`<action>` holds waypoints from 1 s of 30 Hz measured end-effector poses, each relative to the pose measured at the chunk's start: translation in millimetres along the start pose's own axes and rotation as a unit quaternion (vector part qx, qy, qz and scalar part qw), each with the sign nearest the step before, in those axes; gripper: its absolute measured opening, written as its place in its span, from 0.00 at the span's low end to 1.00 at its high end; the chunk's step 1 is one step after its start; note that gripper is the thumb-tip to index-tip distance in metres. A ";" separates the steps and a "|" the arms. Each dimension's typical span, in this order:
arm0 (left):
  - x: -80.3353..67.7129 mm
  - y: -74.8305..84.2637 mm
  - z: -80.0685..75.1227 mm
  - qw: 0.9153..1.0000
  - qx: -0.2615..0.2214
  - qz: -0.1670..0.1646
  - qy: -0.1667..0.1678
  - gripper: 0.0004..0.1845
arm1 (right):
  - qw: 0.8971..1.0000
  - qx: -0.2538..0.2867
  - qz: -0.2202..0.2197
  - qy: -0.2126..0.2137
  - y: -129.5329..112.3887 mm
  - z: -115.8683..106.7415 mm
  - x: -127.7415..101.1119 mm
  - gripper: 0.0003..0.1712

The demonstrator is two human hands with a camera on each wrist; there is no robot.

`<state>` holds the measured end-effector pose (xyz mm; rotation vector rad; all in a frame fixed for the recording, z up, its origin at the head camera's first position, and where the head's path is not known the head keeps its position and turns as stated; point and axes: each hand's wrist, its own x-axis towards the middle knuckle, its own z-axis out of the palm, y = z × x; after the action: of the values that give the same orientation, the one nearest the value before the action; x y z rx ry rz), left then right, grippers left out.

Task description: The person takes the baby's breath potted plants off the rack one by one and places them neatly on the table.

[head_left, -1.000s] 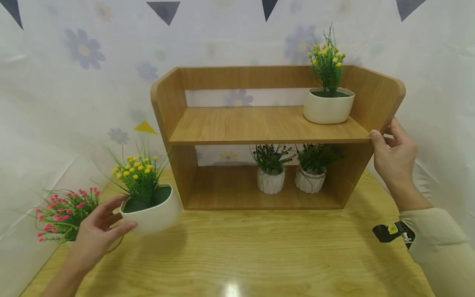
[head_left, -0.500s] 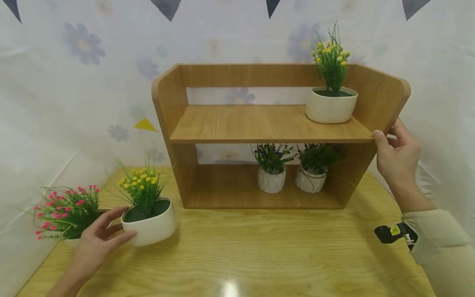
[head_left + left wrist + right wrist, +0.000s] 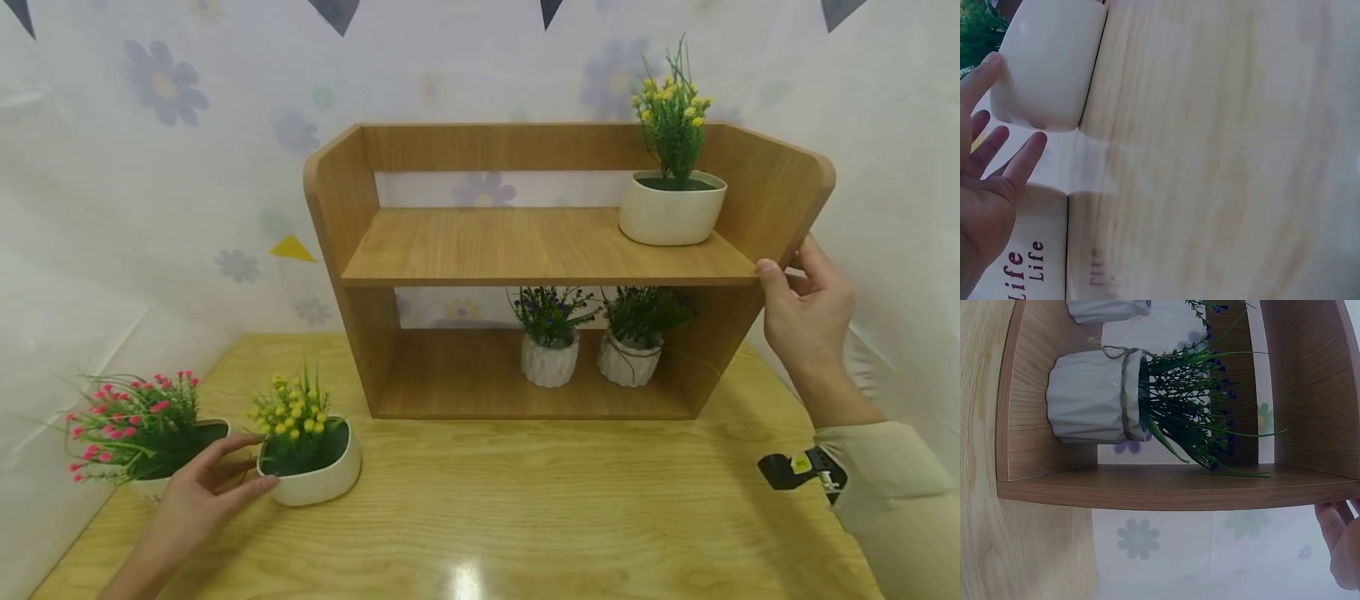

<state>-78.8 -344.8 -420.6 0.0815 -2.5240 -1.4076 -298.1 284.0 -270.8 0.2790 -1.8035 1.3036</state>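
A white oval flowerpot with yellow flowers (image 3: 318, 485) stands upright on the table at the left. My left hand (image 3: 197, 498) is at its left side, thumb close by the rim and fingers spread. In the left wrist view the fingertips of that hand (image 3: 985, 209) stand apart around the pot's end (image 3: 1050, 69), gripping nothing. At the right, my right hand (image 3: 810, 321) holds the side panel of a two-tier wooden shelf (image 3: 480, 246), thumb on the front edge, other fingers partly hidden behind the panel.
A pink-flowered pot (image 3: 153, 487), lettered "Life" in the left wrist view, stands beside my left hand. Another yellow-flowered pot (image 3: 671, 215) is on the upper tier's right. Two small white pots, one plain (image 3: 550, 362) and one tied with twine (image 3: 1094, 400), stand on the lower tier.
The yellow-flowered pot has come down from a tilted hold in my left hand onto the table, and the left fingers have loosened from it. My right hand stays on the shelf.
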 end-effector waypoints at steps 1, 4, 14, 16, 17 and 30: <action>-0.2 -0.5 0.4 1.000 -0.002 0.003 0.000 0.31 | 1.000 0.001 0.002 0.000 -0.6 -0.1 0.1 0.19; -1.2 -1.7 1.5 1.000 -0.005 0.014 0.006 0.30 | 1.000 0.001 0.007 0.000 -1.4 -0.3 0.1 0.19; -6.7 -1.7 1.7 1.000 -0.015 0.020 0.011 0.29 | 1.000 -0.002 0.002 -0.001 0.0 -0.5 -0.5 0.19; -8.3 -1.3 1.7 0.999 -0.028 0.023 0.008 0.29 | 1.000 -0.003 0.001 0.000 -0.7 -0.7 -1.0 0.20; -8.9 -1.0 1.6 0.999 -0.035 0.021 0.006 0.29 | 1.000 -0.003 0.000 0.000 -1.1 -0.8 -1.1 0.19; -21.7 6.6 -4.6 0.997 -0.073 -0.011 0.007 0.30 | 1.000 -0.007 0.012 -0.003 -4.0 -1.1 -2.0 0.19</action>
<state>-56.3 -341.4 -416.8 0.0933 -2.4080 -1.5888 -293.8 282.7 -269.6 0.2553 -1.8250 1.3076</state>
